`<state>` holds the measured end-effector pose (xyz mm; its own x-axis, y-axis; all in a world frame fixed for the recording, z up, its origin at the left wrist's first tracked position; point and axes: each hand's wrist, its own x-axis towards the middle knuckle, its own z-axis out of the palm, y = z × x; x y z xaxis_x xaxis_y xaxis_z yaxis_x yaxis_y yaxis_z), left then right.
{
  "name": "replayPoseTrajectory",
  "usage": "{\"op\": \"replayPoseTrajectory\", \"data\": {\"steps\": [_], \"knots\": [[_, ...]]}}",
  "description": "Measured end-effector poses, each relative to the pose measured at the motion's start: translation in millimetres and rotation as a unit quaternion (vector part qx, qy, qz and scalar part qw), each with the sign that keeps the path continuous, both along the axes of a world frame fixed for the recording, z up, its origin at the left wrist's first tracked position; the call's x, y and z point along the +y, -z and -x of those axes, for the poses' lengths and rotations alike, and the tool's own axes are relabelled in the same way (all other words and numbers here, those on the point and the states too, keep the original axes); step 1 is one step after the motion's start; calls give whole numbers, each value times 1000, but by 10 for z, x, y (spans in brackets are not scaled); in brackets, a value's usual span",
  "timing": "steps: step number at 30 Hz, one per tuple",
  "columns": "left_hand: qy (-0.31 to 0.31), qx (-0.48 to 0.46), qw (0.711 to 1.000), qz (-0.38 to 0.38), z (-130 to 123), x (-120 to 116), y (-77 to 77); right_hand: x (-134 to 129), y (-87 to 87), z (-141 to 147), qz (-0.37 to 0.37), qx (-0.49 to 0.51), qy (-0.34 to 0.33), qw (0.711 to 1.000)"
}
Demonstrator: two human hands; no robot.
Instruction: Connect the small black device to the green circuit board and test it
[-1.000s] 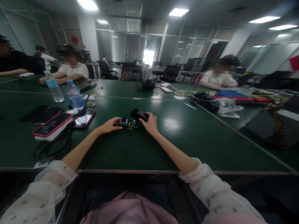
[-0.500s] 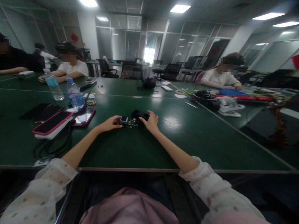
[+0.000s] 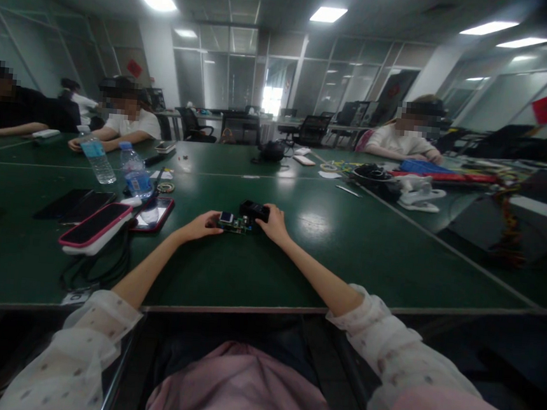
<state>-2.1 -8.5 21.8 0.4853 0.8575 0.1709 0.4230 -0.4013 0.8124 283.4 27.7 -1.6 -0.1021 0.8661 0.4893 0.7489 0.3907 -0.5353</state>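
Over the green table, my left hand (image 3: pixel 203 226) grips the left end of a small circuit board (image 3: pixel 235 223) that carries a little dark screen. Thumb and fingers close on the board's edge. My right hand (image 3: pixel 274 223) holds a black plastic case (image 3: pixel 253 210) by its right end, thumb at the near side. The case lies just beyond the board's right part, and the two look close together; whether they touch I cannot tell.
Left of my arm lie a pink-framed phone (image 3: pixel 94 224), another phone (image 3: pixel 155 214) and black cables (image 3: pixel 100 263). Two water bottles (image 3: pixel 135 170) stand beyond them. A white stand (image 3: pixel 418 195) and wires are at the right. Other people sit around the green table (image 3: pixel 346 249).
My right hand and the black case have shifted very slightly left, closer to the board. The left hand keeps its hold on the circuit board.
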Motion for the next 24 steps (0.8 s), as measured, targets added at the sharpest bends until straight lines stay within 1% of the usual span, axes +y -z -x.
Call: {"op": "replayPoseTrajectory", "data": {"steps": [4, 6, 8, 10, 12, 14, 17, 24], "knots": [[1, -3, 1000, 4, 5, 3, 9, -28, -53, 32, -9, 2, -16, 1000], [4, -9, 1000, 4, 8, 15, 25, -61, -106, 59, -38, 26, -19, 999], [8, -15, 1000, 2, 8, 29, 43, -119, -176, 93, -83, 58, -26, 995], [10, -19, 1000, -1, 6, 41, 54, -199, -245, 134, -118, 82, -57, 988], [6, -18, 1000, -3, 3, 45, 55, -286, -295, 181, -132, 83, -101, 983], [1, -12, 1000, 0, -1, 40, 44, -361, -317, 225, -133, 75, -141, 978], [2, -9, 1000, 9, -5, 28, 24, -422, -317, 265, -119, 61, -182, 974], [-5, -21, 1000, 14, 3, 33, 48, -406, -296, 232, -90, 33, -222, 970]]}}
